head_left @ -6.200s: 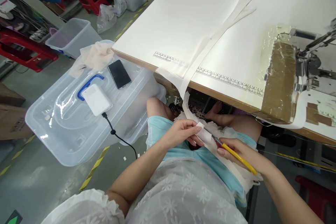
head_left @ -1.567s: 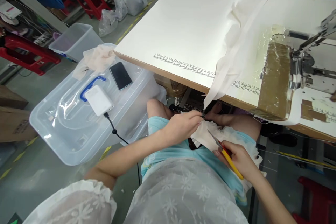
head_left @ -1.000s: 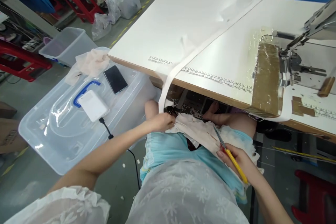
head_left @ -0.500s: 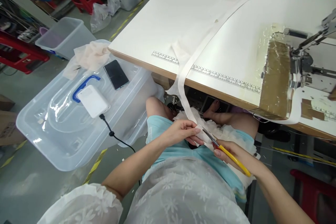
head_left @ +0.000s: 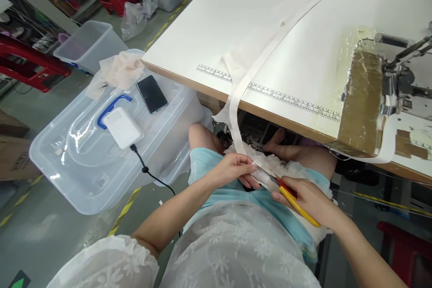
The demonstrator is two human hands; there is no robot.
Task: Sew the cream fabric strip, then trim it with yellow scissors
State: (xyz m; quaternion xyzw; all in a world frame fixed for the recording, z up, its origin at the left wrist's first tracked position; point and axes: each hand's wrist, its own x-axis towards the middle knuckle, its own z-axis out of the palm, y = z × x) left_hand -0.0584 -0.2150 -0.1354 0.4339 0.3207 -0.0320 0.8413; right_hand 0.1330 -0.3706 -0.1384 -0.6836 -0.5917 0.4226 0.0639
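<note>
Above my lap, my left hand [head_left: 238,170] pinches the end of a pale fabric strip [head_left: 235,119]. From there the strip runs up over the table edge and across the tabletop. My right hand [head_left: 300,195] grips yellow and red scissors [head_left: 297,207], their blades pointing left at the fabric by my left fingertips. Whether the blades touch the cloth is hard to make out. Ruffled pale fabric [head_left: 270,158] lies bunched over my lap behind both hands.
A white table [head_left: 202,18] with a printed ruler stands ahead, a sewing machine [head_left: 401,76] on its right. To the left, a lidded clear plastic box [head_left: 64,162] carries a phone [head_left: 151,93], a white power bank [head_left: 122,127] with a cable, and sheer fabric [head_left: 122,69].
My right hand has shifted slightly and the scissors' handles have spread, showing more of the red one. My left hand keeps its pinch. The whole view has moved a little.
</note>
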